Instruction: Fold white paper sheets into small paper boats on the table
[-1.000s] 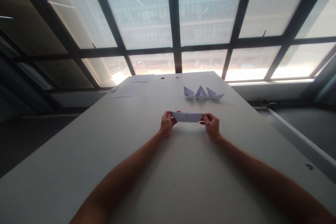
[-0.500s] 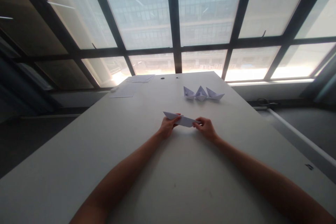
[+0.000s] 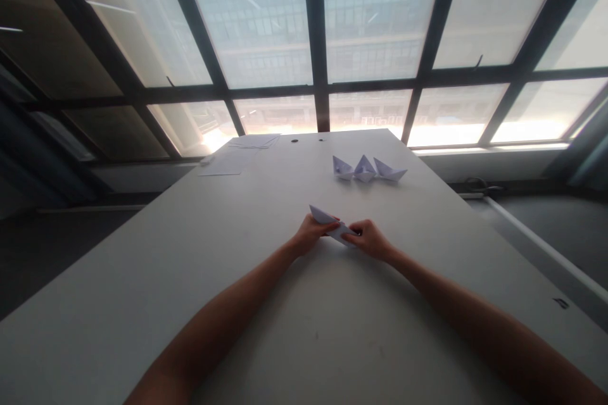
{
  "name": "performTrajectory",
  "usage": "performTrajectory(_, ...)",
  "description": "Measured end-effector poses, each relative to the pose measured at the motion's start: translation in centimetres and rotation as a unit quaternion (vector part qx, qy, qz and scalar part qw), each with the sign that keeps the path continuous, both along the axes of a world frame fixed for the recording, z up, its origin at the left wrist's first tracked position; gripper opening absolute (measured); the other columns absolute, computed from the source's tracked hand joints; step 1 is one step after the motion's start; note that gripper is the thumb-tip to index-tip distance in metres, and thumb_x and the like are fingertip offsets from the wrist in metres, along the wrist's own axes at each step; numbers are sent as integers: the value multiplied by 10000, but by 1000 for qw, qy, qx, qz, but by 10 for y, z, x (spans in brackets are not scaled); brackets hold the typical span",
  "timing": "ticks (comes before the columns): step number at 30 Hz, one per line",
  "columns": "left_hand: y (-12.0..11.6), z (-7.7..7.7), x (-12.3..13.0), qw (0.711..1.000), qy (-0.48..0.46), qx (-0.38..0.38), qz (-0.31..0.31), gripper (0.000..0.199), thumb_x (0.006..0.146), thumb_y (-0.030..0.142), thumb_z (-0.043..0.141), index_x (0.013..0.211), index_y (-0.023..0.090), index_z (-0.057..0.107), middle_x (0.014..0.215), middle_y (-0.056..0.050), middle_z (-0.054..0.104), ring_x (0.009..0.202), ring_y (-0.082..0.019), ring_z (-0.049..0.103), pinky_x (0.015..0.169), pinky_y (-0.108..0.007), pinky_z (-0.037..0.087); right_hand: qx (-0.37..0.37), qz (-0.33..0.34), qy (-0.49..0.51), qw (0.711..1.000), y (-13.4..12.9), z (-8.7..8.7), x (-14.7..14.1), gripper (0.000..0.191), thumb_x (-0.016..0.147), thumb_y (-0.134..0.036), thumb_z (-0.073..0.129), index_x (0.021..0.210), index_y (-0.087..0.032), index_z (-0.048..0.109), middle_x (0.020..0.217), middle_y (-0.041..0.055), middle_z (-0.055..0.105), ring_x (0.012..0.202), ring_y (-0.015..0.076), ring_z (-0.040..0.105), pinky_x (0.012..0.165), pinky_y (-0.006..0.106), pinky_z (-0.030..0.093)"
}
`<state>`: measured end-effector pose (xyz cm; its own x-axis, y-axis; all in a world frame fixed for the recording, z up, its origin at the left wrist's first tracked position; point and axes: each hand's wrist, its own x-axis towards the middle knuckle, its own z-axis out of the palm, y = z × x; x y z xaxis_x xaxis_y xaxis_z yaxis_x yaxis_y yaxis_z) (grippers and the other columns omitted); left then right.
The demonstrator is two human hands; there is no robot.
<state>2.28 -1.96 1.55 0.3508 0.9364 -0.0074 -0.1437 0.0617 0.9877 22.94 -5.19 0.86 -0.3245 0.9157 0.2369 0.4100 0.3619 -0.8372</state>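
A folded white paper boat (image 3: 322, 215) is held between both hands above the middle of the table, tilted with its pointed left end up. My left hand (image 3: 310, 231) grips it near the centre, thumb on the near face. My right hand (image 3: 369, 238) pinches its lower right end, and those fingers hide part of that end. Farther off, three finished paper boats stand side by side: a left one (image 3: 342, 168), a middle one (image 3: 365, 169) and a right one (image 3: 389, 170).
White sheets of paper (image 3: 222, 164) lie at the far left of the white table (image 3: 266, 316). Two small dark holes show near its far edge. Large windows (image 3: 266, 19) rise behind it. A small dark mark (image 3: 560, 303) sits near the right edge.
The held paper has tilted more, its right end now lower. My left hand has moved right, and my hands are closer together. The three standing boats have not moved.
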Motion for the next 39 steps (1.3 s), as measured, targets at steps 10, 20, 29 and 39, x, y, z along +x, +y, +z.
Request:
performTrajectory(10, -9, 6, 6, 1000, 6, -18, -5, 399, 645, 353, 898, 915, 90, 768, 868, -119, 758, 757, -202, 695, 706, -289, 522, -90, 66, 35, 993, -1, 9, 2, 445, 821, -493, 587, 543, -189, 419, 528, -58, 283, 506, 76, 263, 466, 237, 172)
performTrajectory(20, 10, 7, -7, 980, -164, -85, 76, 439, 760, 451, 822, 1020, 113, 719, 1078, -145, 732, 950, -209, 698, 856, -308, 542, -108, 49, 73, 990, -5, 11, 0, 468, 769, -543, 629, 528, -173, 473, 512, -47, 331, 501, 83, 305, 463, 231, 210)
performTrajectory(29, -6, 1, 8, 996, -58, -63, -23, 463, 665, 419, 884, 915, 52, 749, 918, -162, 744, 877, -252, 696, 871, -371, 528, -91, 0, 91, 992, -6, 5, -10, 403, 770, -521, 640, 609, -152, 620, 539, -15, 504, 511, 110, 422, 470, 232, 280)
performTrajectory(39, 9, 4, 0, 982, -136, -71, 112, 349, 741, 333, 841, 943, 87, 698, 979, -136, 718, 888, -197, 679, 864, -318, 531, -74, -8, 37, 997, -6, 5, -13, 317, 788, -388, 602, 566, -161, 602, 532, 9, 595, 494, 114, 483, 480, 225, 309)
